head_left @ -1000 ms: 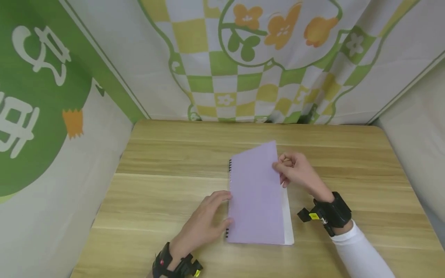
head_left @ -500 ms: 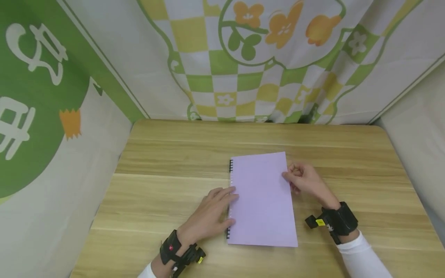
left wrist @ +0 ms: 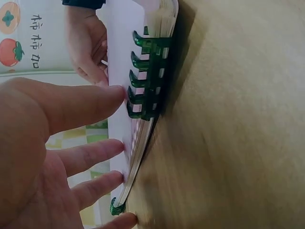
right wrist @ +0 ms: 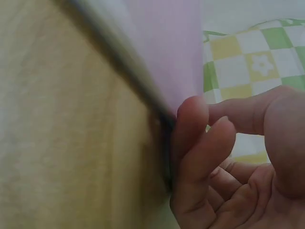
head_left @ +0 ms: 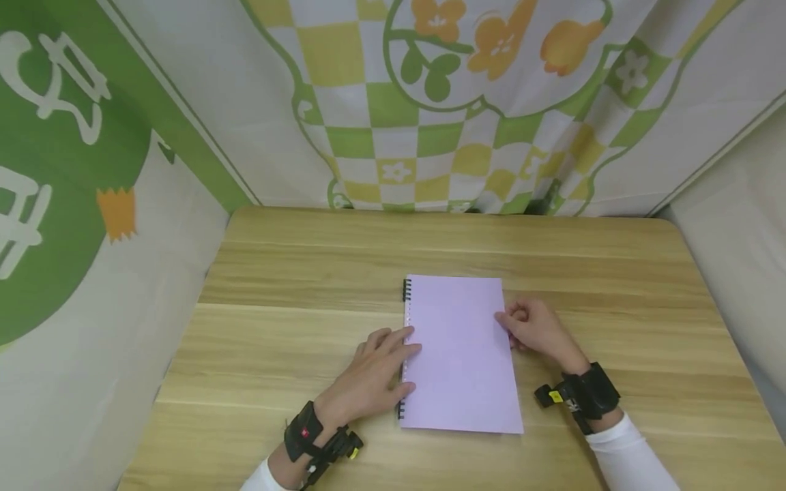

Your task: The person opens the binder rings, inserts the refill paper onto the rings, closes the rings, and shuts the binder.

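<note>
A loose-leaf notebook [head_left: 457, 354] lies on the wooden table, a lilac page on top. Its dark binding rings [left wrist: 147, 76] run along the left side in two groups, at the top and bottom corners. My left hand [head_left: 371, 375] rests fingertips and thumb on that ringed edge, fingers spread and nearly straight. At the upper right edge my right hand [head_left: 535, 331] pinches the lilac page [right wrist: 174, 52] between thumb and index finger, other fingers curled. In the right wrist view the page slants over the stack beneath it, meeting it near the fingertips.
The wooden table [head_left: 295, 273] reaches back to a checkered curtain [head_left: 399, 136] with flower prints. Fabric walls stand on both sides, the left one [head_left: 61, 204] green and white. A black camera strap [head_left: 592, 392] circles the right wrist, another [head_left: 303, 433] the left.
The lilac page has come down from a raised, bent position to lie nearly flat over the white sheet. My right hand moved lower with it; my left fingertips shifted slightly onto the ringed edge.
</note>
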A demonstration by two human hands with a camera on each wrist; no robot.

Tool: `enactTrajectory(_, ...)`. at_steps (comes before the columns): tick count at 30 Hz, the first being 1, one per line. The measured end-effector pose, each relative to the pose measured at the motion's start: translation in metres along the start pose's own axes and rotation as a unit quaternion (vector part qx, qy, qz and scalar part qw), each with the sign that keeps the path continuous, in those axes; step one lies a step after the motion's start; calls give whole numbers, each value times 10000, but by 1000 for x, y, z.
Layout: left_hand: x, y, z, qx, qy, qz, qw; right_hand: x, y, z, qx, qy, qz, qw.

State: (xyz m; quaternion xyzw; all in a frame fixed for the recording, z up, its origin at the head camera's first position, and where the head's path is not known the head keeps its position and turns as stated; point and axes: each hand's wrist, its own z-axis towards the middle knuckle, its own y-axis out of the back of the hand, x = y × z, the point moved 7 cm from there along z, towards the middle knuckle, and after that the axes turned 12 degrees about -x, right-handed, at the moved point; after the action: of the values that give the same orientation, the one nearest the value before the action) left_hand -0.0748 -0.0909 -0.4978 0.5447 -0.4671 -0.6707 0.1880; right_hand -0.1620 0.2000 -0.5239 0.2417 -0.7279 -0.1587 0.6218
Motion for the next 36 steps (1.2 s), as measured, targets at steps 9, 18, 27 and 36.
enactTrajectory(9,1,-5,-1,-80,-24,400,9992,1,-2,-4,-277,125,-396,9988)
enactTrajectory(18,-2,-6,0,-138,51,816,9966,3,-3,-7,-490,255,-615,9966)
enactTrajectory(27,-4,-5,-5,375,-57,837,9958,3,-5,-10,-528,269,-706,9957)
enactTrajectory(36,-3,-11,-6,376,60,1081,9934,3,-5,-10,-559,262,-734,9954)
